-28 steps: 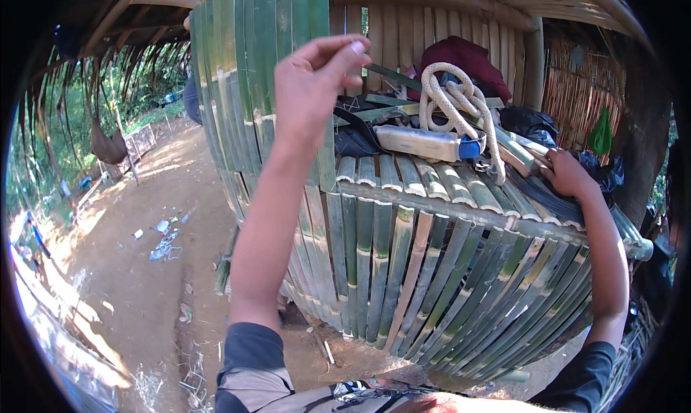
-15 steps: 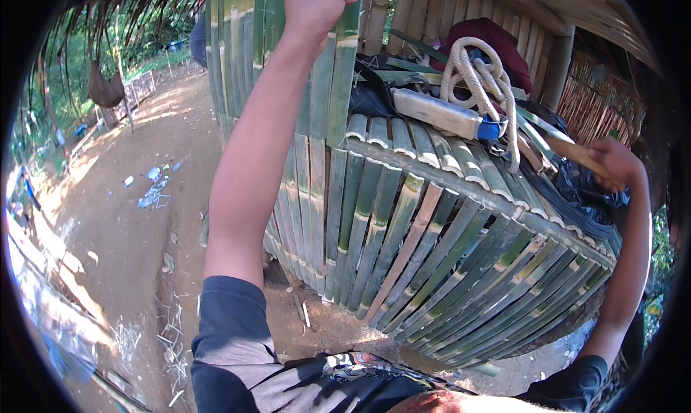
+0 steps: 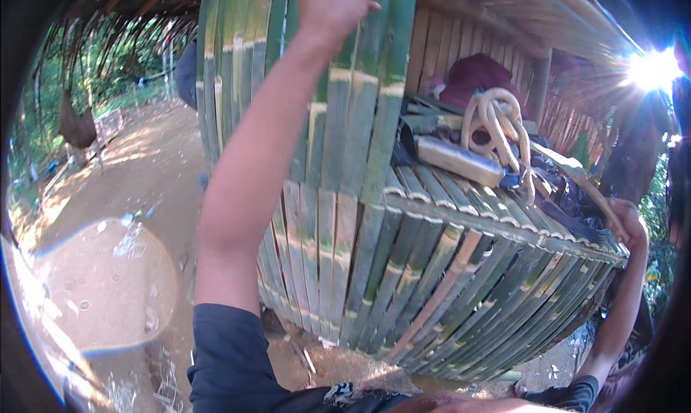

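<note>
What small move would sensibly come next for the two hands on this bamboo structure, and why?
Probably steady the upright bamboo slats before shifting anything. The left hand is raised high against the slats near their top, while the right hand rests at the far edge of the slatted platform, arms spread wide. Whether either hand actually grips is unclear.

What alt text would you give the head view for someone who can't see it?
A person's left hand grips the top of upright green bamboo slats, while the right hand holds the far corner of a bamboo platform. A coiled pale rope and a dark red cloth lie on the platform.
</note>
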A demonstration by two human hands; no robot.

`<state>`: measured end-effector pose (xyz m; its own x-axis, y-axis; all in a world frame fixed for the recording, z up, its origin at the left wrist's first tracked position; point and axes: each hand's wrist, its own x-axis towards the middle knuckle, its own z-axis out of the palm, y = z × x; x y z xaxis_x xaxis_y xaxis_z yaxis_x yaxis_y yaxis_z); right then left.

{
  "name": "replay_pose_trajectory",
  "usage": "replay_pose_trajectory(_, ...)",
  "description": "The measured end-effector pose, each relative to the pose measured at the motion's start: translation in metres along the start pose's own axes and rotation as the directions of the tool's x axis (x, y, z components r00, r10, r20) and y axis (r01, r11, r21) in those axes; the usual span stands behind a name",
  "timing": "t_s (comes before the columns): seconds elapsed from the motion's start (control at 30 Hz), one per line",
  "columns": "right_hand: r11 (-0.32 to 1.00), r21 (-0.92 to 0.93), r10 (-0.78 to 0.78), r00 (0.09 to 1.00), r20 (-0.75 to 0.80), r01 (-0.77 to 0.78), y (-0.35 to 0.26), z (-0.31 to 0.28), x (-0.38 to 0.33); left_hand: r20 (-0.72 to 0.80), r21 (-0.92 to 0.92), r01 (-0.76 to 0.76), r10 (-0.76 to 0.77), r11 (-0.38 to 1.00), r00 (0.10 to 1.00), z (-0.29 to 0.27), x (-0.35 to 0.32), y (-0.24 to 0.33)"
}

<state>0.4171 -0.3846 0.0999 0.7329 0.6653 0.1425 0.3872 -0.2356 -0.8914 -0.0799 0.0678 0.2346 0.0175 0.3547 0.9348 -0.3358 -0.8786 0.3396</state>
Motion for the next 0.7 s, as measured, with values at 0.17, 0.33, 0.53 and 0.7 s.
replay_pose_trajectory(0.17,0.453,0.863,0.092,0.974,0.205,-0.224,0.02,0.063,0.014,0.131,0.04,-0.057,0.051,0.998,0.99,0.012,0.005,-0.02)
replay_pose_trajectory(0.33,-0.043,0.994,0.022,0.995,0.102,-0.101,0.02,0.11,0.011,0.224,0.0,-0.231,0.226,0.973,0.948,0.013,0.02,-0.034)
replay_pose_trajectory(0.53,0.168,0.979,0.084,0.988,-0.133,0.117,0.0,0.113,0.006,0.338,0.389,-0.523,0.411,0.758,0.847,-0.006,-0.002,-0.006)
replay_pose_trajectory(0.7,0.989,-0.135,-0.135,0.787,-0.602,0.066,-0.011,0.134,0.013,0.439,0.62,-0.585,0.386,0.523,0.811,0.007,0.008,-0.02)
